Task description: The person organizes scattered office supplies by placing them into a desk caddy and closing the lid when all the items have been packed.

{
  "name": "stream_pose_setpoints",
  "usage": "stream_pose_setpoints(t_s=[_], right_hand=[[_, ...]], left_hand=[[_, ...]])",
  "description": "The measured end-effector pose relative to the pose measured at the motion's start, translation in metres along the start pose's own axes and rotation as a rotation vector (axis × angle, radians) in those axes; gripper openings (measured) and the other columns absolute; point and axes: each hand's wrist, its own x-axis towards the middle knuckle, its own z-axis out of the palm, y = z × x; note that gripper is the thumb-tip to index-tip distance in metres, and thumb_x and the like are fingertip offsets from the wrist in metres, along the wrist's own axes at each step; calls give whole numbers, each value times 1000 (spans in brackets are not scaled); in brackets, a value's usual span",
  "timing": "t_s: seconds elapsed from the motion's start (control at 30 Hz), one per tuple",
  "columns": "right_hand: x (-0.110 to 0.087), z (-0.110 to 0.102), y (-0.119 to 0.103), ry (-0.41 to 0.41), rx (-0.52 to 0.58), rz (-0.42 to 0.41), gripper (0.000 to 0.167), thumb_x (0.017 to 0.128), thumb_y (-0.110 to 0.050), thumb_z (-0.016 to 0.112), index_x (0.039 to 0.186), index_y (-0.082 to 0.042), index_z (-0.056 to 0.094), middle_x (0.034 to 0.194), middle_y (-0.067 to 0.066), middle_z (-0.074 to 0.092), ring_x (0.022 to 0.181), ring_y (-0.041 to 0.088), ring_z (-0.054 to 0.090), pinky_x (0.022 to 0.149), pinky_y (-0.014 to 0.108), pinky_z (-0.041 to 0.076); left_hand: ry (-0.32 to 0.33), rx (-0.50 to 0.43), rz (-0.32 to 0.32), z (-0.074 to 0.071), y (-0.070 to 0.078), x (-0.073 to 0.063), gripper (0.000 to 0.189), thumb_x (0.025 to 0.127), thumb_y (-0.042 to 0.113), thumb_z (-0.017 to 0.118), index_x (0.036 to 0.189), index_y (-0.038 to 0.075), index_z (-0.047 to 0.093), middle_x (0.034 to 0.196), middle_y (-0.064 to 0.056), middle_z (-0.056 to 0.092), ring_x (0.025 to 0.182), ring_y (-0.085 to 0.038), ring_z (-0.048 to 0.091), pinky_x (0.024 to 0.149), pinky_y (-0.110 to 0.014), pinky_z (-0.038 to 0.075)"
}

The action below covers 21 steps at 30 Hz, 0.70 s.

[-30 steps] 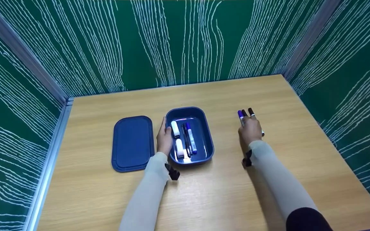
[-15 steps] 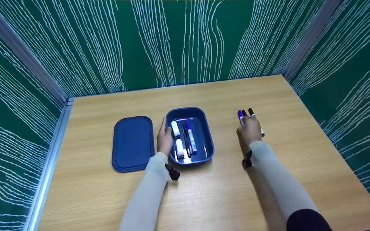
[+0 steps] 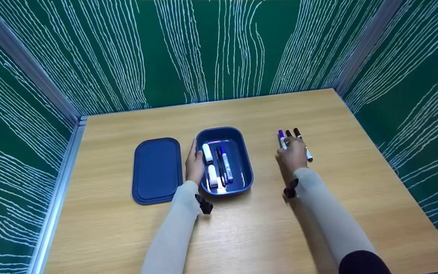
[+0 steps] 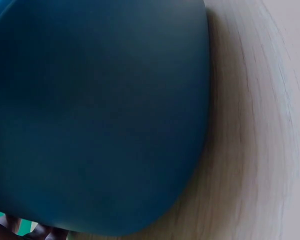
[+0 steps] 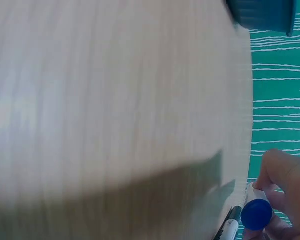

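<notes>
My left hand (image 3: pixel 195 165) grips the left wall of an open blue box (image 3: pixel 247 167), thumb at the rim. Inside lie two small white blocks (image 3: pixel 207 153), a black pen (image 3: pixel 220 167) and a marker with a blue cap (image 3: pixel 226 167). To the right, my right hand (image 3: pixel 295 154) pinches a purple-capped marker (image 3: pixel 281 137); its round blue end (image 5: pixel 256 215) shows between thumb and fingers in the right wrist view. A black-capped marker (image 3: pixel 288 133) is partly hidden beneath the fingers. Another black-capped marker (image 3: pixel 308 154) lies at the hand's right side.
A flat blue lid (image 3: pixel 157 171) lies on the wooden table (image 3: pixel 242 236) left of the box. Green panels (image 3: pixel 211 49) with white wavy lines enclose the table at the back and both sides, with metal posts (image 3: pixel 367 42) at the corners.
My right hand has shifted slightly left, and the purple-capped marker has moved left with it, away from the two black-capped ones. The left hand and the box stay put.
</notes>
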Motion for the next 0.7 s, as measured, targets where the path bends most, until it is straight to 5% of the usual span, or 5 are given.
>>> stream_pose_setpoints(t_s=[0.47,0.7], right_hand=[[-8,-4,-36,-16,119,7,39,85,-6,70,122,3,63,109,21,61,98,34,59,82,43,54],[-12,-6,-53,-10,157,-26,37,83,-5,72,119,2,65,103,18,65,90,28,62,71,34,55]], left_hand=[[-6,7,-19,0,1,-2,53,109,24,33,157,39,16,164,6,18,151,-21,15,122,-43,17],[3,17,-21,0,2,-2,53,109,24,33,157,37,17,164,6,18,151,-21,16,122,-42,17]])
